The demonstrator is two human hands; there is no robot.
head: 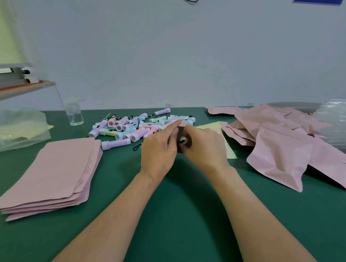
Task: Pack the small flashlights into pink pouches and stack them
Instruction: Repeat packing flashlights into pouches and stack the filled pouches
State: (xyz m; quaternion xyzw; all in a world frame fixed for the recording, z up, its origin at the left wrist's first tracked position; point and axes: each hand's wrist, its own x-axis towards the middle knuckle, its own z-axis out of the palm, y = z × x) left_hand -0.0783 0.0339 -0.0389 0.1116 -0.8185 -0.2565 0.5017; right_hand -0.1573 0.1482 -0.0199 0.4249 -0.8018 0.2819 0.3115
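Note:
A heap of small pastel flashlights (pixel 132 126) lies on the green table (pixel 171 209) just beyond my hands. My left hand (pixel 159 149) and my right hand (pixel 204 147) meet at the table's middle, both curled round one small flashlight (pixel 184 140); only its pale end and a dark part show between the fingers. A flat stack of empty pink pouches (pixel 52 174) lies at the left. Filled pink pouches (pixel 280 152) lie in a loose pile at the right.
A clear bottle (pixel 74 114) stands at the back left beside a crumpled plastic bag (pixel 17 128). A yellow dotted sheet (pixel 225 137) lies under my right hand. Clear plastic packaging (pixel 338 123) sits at the far right. A shelf (pixel 21 87) juts in at left.

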